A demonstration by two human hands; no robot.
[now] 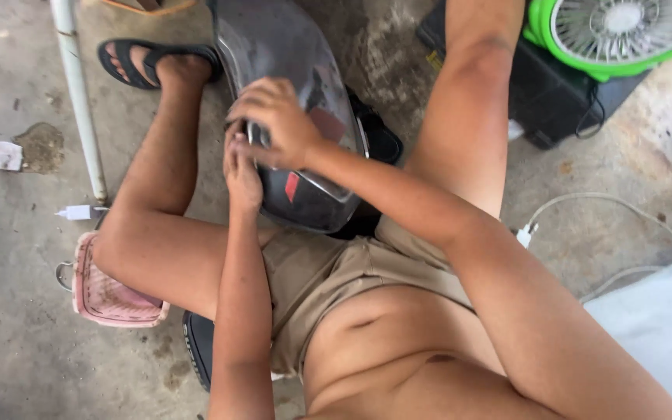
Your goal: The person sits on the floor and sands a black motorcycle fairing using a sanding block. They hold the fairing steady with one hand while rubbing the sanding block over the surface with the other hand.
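Concrete floor (17, 257) is filling most of the frame, stained and littered. In the upper left a white pole (78, 101) is running down the picture, with a scrap of paper (8, 155) lying beside a dark stain and a small white plug (77, 211) sitting near the pole's foot. At the lower left a pink woven basket (106, 295) is resting against the person's bent leg. In the upper right a green fan (624, 31) is sitting on a black box (550, 101), and a white cable (608, 204) is looping across the floor at the right. A foot in a black sandal (130, 56) is planted at the upper left, and both bent legs are crowding in on the panel.

In the upper centre a dark glossy curved panel (297, 54), like a vehicle body cover, is lying between the knees. Its long axis is running from the top of the frame down toward the person's lap, the rounded lower end with a red mark pointing at the person, the far end running out of the frame at the top.

The right hand (278, 120) is curling its fingers over the panel's left edge and gripping it. The left hand (241, 175) is pressing up against that same edge just below, fingers close together; whether it is actually clasping the panel I cannot tell.
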